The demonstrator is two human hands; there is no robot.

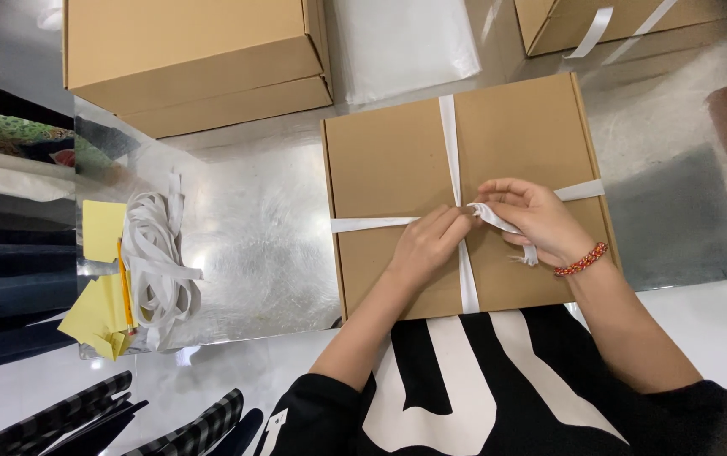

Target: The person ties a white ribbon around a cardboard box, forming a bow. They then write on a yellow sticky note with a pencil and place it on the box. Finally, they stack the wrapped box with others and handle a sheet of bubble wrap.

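— Where does your work sit?

— On the shiny metal table (254, 228), where the flat cardboard box (397, 169) lies square in front of you so both hands reach its middle. Two more cartons (186, 59) are stacked at eleven o'clock.

— And the tie?

— A white ribbon (452, 143) crosses the lid both ways, meeting at the centre. Your left hand (427, 245) presses fingertips down on that crossing, seemingly to keep it taut. Your right hand (532, 219), at three o'clock of it, is closed on the loose ribbon end.

— Spare ribbon?

— A white coil (157, 253) at nine o'clock, beside yellow notes (102, 228) and a pencil (125, 287).
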